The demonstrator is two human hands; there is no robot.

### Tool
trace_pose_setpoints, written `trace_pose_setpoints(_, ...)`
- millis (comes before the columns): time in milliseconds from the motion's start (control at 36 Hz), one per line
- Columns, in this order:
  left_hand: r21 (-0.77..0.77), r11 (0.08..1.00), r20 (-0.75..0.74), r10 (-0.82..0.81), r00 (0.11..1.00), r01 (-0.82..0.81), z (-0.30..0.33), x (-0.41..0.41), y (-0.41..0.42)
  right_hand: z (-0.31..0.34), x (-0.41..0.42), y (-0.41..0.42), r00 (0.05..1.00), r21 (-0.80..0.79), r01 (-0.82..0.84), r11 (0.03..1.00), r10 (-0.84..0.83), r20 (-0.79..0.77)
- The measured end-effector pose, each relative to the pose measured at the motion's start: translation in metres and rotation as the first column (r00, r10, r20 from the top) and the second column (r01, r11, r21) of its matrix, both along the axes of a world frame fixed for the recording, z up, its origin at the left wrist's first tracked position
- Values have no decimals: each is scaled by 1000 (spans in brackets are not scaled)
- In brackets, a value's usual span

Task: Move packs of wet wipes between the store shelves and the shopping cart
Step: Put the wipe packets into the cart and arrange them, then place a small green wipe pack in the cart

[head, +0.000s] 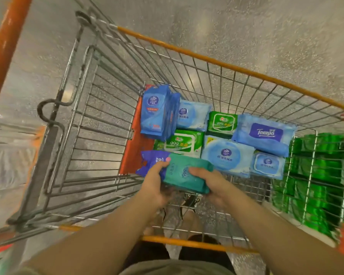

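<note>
- The teal pack of wet wipes [187, 173] sits low in the shopping cart [226, 62], at the near edge of the pile, held between both hands.
- The left hand [155, 183] grips the teal pack's left end, thumb on top and fingers curled beneath it; the right hand [209, 181] holds its right side, thumb lying across the top face, the other fingers hidden underneath.
- Judged by its look, this is a soft film pouch: pliable, likely a bit slick, moderately weighty from the damp contents. It should tolerate a firm squeeze, and the short ends or long edges give the surest hold; the label flap on top is best left alone.
- Just left of the teal pack, touching it, lies a purple pack [149, 163], partly under the left hand.
- Beyond the teal pack lie a green-and-white pack [184, 143] and a pale blue round-lidded pack [226, 155]; farther back stand an upright blue pack [157, 112] and a Tempo pack [266, 133].
- To the right of the teal pack, outside the cart's wire wall, a store shelf holds green packs [322, 175].
- Whether the teal pack is going in or coming out cannot be told.
</note>
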State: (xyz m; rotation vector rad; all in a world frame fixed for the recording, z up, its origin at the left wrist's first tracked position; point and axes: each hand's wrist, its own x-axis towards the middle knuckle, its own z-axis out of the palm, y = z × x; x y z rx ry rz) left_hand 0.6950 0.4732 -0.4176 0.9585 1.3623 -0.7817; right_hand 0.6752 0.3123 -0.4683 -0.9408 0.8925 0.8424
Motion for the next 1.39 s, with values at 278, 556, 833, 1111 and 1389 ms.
trace_pose_setpoints(278,396,861,-117,-298,947,319,-64,4,36,-58,-7,13,993,12,-116,993,116,2)
trace_pose_setpoints(556,467,143,-466,-799,380,873,-89,-11,31,-87,-18,14,961,-98,-274,957,269,-58)
trace_pose_setpoints(833,386,-5,-170,-983,66,923,-73,-1,20,-63,-10,7,822,-218,-564,796,518,-236)
trace_pose_setpoints(1111,466,-76,-122,-992,-20,881,-28,3,9,-15,-3,-37,613,-491,-746,449,752,-244)
trace_pose_setpoints(1389,679,-116,-29,-991,-131,725,68,37,-29,95,9,-92,628,-804,-525,279,765,-145)
